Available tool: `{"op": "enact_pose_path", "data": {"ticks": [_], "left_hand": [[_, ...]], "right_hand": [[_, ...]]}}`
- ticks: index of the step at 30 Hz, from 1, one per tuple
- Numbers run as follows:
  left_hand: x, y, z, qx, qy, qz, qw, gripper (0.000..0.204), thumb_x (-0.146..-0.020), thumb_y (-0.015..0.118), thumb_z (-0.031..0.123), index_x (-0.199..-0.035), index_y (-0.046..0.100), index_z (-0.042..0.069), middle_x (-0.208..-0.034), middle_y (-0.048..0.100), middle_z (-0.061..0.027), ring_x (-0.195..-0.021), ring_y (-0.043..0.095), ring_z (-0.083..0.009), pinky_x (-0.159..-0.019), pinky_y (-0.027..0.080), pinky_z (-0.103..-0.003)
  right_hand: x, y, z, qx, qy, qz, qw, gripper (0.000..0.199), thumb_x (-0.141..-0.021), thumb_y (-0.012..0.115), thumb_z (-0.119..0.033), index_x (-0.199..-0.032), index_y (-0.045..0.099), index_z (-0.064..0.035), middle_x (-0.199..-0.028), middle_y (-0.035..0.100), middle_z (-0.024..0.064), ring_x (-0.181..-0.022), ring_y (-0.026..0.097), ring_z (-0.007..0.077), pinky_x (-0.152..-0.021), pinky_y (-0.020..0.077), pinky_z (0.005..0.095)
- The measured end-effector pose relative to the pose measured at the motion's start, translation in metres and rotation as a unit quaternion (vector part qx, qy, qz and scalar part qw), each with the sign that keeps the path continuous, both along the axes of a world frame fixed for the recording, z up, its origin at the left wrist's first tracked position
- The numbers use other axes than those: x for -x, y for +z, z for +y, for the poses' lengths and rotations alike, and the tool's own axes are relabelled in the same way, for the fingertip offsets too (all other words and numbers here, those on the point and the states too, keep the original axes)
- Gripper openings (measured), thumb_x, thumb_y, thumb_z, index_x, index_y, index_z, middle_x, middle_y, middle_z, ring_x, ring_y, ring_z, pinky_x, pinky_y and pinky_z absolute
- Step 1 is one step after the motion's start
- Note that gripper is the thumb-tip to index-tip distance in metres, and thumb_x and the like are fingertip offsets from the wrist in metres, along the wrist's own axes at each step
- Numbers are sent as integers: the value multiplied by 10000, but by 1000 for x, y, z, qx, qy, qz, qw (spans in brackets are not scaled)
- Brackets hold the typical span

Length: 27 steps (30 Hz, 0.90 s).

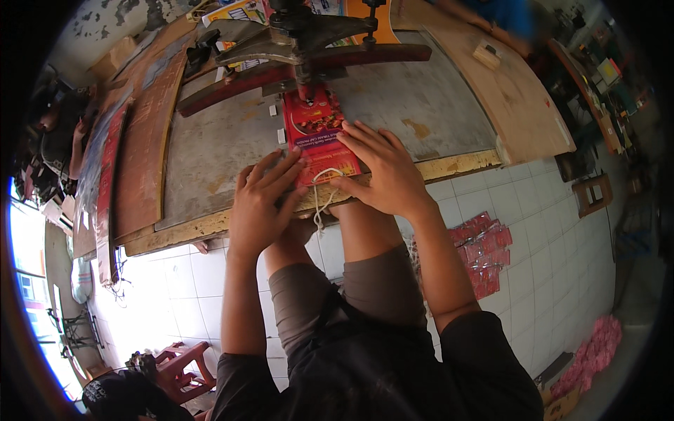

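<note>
The bench (456,164) runs across the view, its worn, pale wooden front edge just above the person's thighs. A wide grey plate (414,98) lies on it, giving room to slide the hands out to left or right. Over the far part stands a dark metal press (281,50) with a long curved bar, so room ahead is tight: its central post comes down at the packet's far end, and whether they touch I cannot tell.

The left hand (265,200) is loosely spread, fingertips on the packet's left edge, gripping nothing. The right hand (379,168) is wider, fingers laid along the opposite edge, its thumb apart, near the string.

Between the 2 hands, the red packet (323,146) lies flat on the plate, its near end at the wooden edge. To square it well, light, even pressure from both sides seems best, keeping fingers short of the post and not bending the corners.

A white string (321,219) loops over the near end and hangs past the edge; it is best kept untangled from the right thumb. The 2 small white blocks (281,136) sit just beside the packet's left edge, possibly useful for lining it up.
</note>
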<state>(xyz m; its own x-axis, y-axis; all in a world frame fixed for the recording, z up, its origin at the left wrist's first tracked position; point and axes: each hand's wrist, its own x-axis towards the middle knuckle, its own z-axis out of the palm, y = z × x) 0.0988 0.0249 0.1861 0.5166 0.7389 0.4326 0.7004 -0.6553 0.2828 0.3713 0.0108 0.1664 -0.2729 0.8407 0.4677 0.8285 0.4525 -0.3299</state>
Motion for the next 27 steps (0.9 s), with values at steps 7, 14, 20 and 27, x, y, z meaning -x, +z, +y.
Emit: {"op": "enact_pose_path", "data": {"ticks": [7, 14, 20, 27], "left_hand": [[2, 3, -4, 25, 1, 5, 1000, 443, -1023, 738, 299, -1442, 743, 155, -1577, 661, 4, -1505, 549, -319, -1233, 388, -514], [1, 3, -2, 17, -8, 3, 1000, 451, -1017, 736, 288, -1447, 736, 155, -1576, 662, -18, -1496, 556, -322, -1225, 392, -520], [3, 4, -2, 2, -7, 5, 1000, 443, -1019, 733, 306, -1437, 739, 158, -1575, 661, -23, -1498, 555, -312, -1214, 401, -499], [5, -3, -10, -34, -1, 38, 999, 544, -1003, 745, 398, -1476, 698, 133, -1631, 602, -47, -1497, 537, -319, -1216, 404, -519]], "right_hand": [[1, 1, -1, 7, 9, 10, 1000, 814, -961, 800, -544, -1559, 597, -29, -1673, 536, 156, -1577, 467, 304, -1288, 337, 490], [-1, -1, -1, -2, 7, 4, 1000, 829, -978, 747, -603, -1527, 613, 4, -1640, 561, 186, -1573, 471, 318, -1288, 337, 520], [1, 3, -1, -10, 11, 5, 1000, 819, -975, 754, -594, -1522, 620, 0, -1633, 568, 183, -1564, 479, 329, -1284, 344, 517], [-7, 4, -4, 19, 52, 52, 997, 646, -1023, 734, -512, -1477, 672, -56, -1621, 583, 162, -1551, 495, 320, -1283, 344, 511]]}}
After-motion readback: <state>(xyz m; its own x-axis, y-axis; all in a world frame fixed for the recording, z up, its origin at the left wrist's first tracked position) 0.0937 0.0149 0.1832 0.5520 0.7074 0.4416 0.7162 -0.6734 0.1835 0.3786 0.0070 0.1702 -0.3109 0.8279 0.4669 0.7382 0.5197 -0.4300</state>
